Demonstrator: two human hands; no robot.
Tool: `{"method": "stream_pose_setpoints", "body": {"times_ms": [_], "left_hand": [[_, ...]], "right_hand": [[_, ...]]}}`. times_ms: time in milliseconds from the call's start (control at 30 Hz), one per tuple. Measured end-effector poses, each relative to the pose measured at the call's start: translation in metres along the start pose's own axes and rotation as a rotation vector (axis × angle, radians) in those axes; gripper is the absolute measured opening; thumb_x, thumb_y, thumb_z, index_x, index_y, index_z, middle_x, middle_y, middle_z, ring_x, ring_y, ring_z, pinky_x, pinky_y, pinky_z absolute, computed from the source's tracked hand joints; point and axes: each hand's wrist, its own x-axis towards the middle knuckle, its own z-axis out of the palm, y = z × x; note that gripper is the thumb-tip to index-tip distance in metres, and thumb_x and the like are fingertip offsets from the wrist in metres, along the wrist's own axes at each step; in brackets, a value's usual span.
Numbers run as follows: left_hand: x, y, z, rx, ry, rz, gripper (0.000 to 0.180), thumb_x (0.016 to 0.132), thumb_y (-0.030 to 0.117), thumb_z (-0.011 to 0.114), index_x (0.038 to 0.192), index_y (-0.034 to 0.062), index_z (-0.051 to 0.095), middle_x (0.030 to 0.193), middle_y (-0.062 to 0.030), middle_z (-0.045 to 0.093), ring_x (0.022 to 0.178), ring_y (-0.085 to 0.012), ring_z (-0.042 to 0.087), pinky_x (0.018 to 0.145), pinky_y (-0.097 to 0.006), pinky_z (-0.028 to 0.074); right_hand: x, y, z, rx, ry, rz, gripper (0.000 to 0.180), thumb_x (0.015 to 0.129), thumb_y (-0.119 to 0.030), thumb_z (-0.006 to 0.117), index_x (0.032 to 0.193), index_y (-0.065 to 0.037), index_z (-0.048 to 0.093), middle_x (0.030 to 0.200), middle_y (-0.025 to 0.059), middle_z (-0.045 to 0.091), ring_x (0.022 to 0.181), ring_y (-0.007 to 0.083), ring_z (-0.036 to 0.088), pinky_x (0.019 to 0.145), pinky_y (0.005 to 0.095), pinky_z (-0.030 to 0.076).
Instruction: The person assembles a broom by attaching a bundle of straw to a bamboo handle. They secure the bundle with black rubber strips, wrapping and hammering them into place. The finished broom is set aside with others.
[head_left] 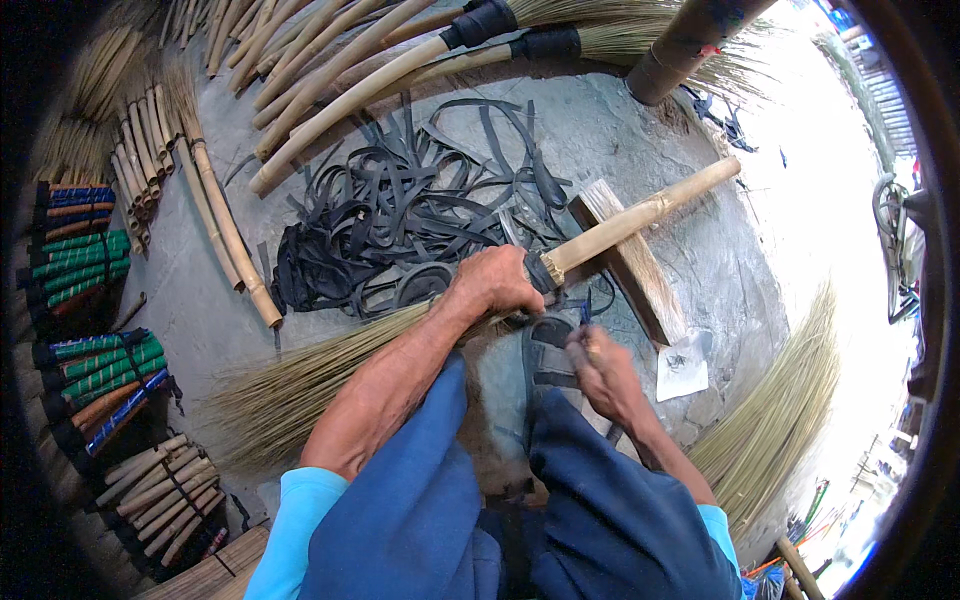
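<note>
A broom lies across in front of me, its straw bristles (300, 385) spreading left and its bamboo handle (660, 208) pointing to the upper right. My left hand (497, 283) is closed round the broom's neck, next to a black rubber binding (541, 272). The handle rests across a wooden block (645, 290). Just below the neck, my right hand (603, 368) is a blurred fist. A small dark-blue piece sticks up from it, too smeared to name. Under the neck, between the hands, is my sandalled foot (548, 355).
Black rubber strips (400, 220) lie heaped beyond the broom. Finished-looking brooms (400, 75) and bamboo handles (230, 230) lie behind and left. Bundled handles (100, 365) line the left edge. Loose straw (780, 420) lies right, near a paper scrap (682, 366). A brown post (680, 60) stands upper right.
</note>
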Motion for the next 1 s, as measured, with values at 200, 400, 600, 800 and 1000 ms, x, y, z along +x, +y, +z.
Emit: {"method": "stream_pose_setpoints", "body": {"times_ms": [200,400,600,800,1000], "left_hand": [[-0.003,0.005,-0.002,0.073,0.01,0.036,0.076,0.061,0.047,0.094,0.118,-0.0021,0.081,0.118,-0.0264,0.082,0.112,-0.0433,0.079,0.098,-0.051,0.062],[-0.009,0.009,-0.002,0.067,0.037,-0.013,0.078,0.063,0.046,0.094,0.125,0.0011,0.078,0.12,-0.0281,0.08,0.115,-0.0452,0.078,0.101,-0.053,0.061],[-0.026,0.022,0.016,0.123,0.248,0.041,0.046,0.077,0.024,0.082,0.111,-0.0054,0.074,0.108,-0.031,0.08,0.103,-0.0491,0.08,0.093,-0.056,0.063],[-0.028,0.022,0.029,0.123,0.387,0.112,0.037,0.08,0.016,0.077,0.108,-0.0068,0.068,0.099,-0.0297,0.079,0.093,-0.0484,0.08,0.086,-0.057,0.063],[-0.026,0.022,0.037,0.132,0.438,0.141,0.034,0.08,0.014,0.076,0.107,-0.005,0.068,0.099,-0.0283,0.079,0.093,-0.0475,0.079,0.087,-0.057,0.062]], "right_hand": [[-0.016,0.003,-0.003,0.11,0.013,0.014,0.031,0.114,-0.032,0.067,0.124,-0.003,0.066,0.08,0.0004,0.061,0.07,0.0127,0.059,0.062,0.0315,0.048],[-0.002,-0.003,0.001,-0.197,0.198,-0.192,0.024,0.114,-0.026,0.066,0.122,-0.004,0.063,0.081,0.0137,0.066,0.069,0.0254,0.066,0.064,0.0397,0.052],[-0.021,0.007,-0.008,0.166,0.021,0.102,0.028,0.114,-0.031,0.066,0.122,-0.004,0.063,0.079,0.0108,0.065,0.068,0.0193,0.062,0.063,0.0355,0.05],[-0.011,0.003,0.007,-0.219,0.172,-0.144,0.025,0.117,-0.024,0.062,0.131,-0.003,0.065,0.089,0.0117,0.067,0.085,0.0181,0.064,0.076,0.0397,0.054],[-0.033,0.004,0.005,0.132,0.079,0.089,0.027,0.116,-0.026,0.064,0.133,-0.005,0.066,0.088,0.0077,0.066,0.078,0.0155,0.06,0.072,0.0349,0.052]]}}
